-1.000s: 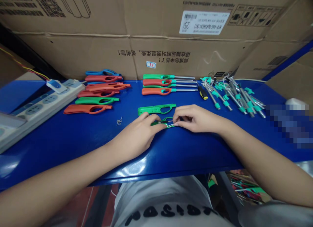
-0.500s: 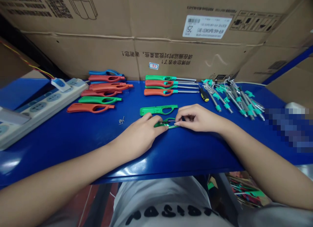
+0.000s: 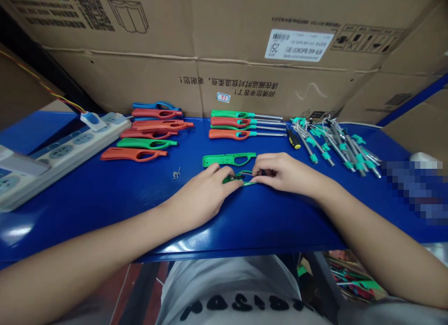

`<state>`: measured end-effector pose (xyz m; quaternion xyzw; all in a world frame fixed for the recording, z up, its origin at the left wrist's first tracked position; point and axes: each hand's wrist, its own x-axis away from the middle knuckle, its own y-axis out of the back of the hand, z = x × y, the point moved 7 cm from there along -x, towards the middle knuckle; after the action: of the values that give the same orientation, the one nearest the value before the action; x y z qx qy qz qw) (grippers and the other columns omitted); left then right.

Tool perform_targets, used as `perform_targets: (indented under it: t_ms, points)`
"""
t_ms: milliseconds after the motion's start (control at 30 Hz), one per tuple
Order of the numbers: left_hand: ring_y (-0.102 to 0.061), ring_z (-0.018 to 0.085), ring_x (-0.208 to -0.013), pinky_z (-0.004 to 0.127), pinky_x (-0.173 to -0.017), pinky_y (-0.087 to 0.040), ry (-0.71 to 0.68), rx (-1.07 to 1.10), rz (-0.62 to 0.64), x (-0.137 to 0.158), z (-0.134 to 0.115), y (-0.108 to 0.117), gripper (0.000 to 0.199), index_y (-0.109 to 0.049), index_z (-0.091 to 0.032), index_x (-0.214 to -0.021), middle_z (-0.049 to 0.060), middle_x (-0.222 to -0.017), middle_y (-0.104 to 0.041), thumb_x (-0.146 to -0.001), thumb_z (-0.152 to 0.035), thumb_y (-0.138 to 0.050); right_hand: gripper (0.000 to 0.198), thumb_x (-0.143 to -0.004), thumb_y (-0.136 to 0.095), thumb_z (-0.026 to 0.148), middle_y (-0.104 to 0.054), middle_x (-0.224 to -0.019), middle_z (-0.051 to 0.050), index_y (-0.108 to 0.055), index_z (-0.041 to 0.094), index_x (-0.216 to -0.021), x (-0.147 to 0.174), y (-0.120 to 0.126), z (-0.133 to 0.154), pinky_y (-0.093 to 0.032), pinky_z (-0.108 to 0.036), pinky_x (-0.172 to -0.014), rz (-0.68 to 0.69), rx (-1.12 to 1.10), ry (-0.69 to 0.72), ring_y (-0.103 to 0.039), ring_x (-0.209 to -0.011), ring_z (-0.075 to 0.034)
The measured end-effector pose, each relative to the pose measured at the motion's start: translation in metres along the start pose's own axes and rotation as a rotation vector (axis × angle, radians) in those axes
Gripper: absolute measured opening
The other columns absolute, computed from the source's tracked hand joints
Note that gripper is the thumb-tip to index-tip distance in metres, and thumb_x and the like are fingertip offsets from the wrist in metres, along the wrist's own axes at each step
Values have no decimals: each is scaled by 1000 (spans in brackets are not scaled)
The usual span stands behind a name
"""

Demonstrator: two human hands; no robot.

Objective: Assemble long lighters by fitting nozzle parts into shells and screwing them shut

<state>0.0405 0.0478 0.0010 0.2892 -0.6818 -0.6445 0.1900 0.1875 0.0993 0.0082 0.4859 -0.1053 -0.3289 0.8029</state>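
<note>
Both hands are on a green lighter casing half (image 3: 248,183) lying on the blue table in front of me. My left hand (image 3: 206,190) is closed round its left end, fingers over the top and thumb along the near side. Small dark parts and a thin wire show inside the casing between the hands. My right hand (image 3: 276,172) pinches at its right end with thumb and fingertips; the exact piece in that pinch is hidden. Just beyond lies a second green casing half (image 3: 227,159), inner side up. A small heap of screws (image 3: 177,174) sits left of my left hand.
Coloured lighter casings (image 3: 140,155) lie in a row at left, beside a white power strip (image 3: 63,150). Lighters with metal tubes (image 3: 268,134), a screwdriver (image 3: 293,137) and loose metal tubes with teal parts (image 3: 345,150) are at back right. A cardboard box (image 3: 157,68) stands behind.
The view has shifted slightly, so the whole scene sits a little lower and further right. Both hands stay on the green casing half, with only slight finger movement.
</note>
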Motion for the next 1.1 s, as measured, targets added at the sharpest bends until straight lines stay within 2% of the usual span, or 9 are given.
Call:
perform_targets:
  t_ms: [167, 267, 767, 1100]
  points:
    - [-53, 28, -110, 45, -96, -52, 15, 34, 10, -1, 2, 0, 43, -63, -23, -135, 13, -120, -60, -99, -9, -42, 13, -94, -62, 25, -67, -90, -6, -69, 17, -88, 3, 4, -4, -47, -28, -74, 27, -77, 7, -62, -81, -16]
    - [-53, 28, -109, 45, -95, -52, 2, 11, 8, -1, 1, 0, 44, -63, -23, -135, 13, -119, -61, -98, -9, -44, 12, -93, -64, 27, -68, -91, -7, -69, 17, -89, 5, 7, -8, -47, -27, -70, 31, -112, -2, -62, -78, -15]
    - [-55, 29, -108, 45, -95, -53, -22, -19, 13, -1, -2, 3, 46, -64, -20, -135, 14, -122, -61, -95, -6, -46, 12, -95, -58, 17, -66, -91, -5, -68, 18, -87, 2, 2, 0, -47, -29, -77, 79, 2, 29, -62, -84, -17]
    - [-53, 28, -108, 45, -97, -52, 3, 3, 16, -1, 0, 0, 45, -58, -18, -138, 13, -119, -60, -96, -6, -45, 10, -92, -67, 24, -66, -87, -5, -67, 17, -84, 1, 1, -2, -46, -26, -71, 19, -46, 18, -62, -78, -16]
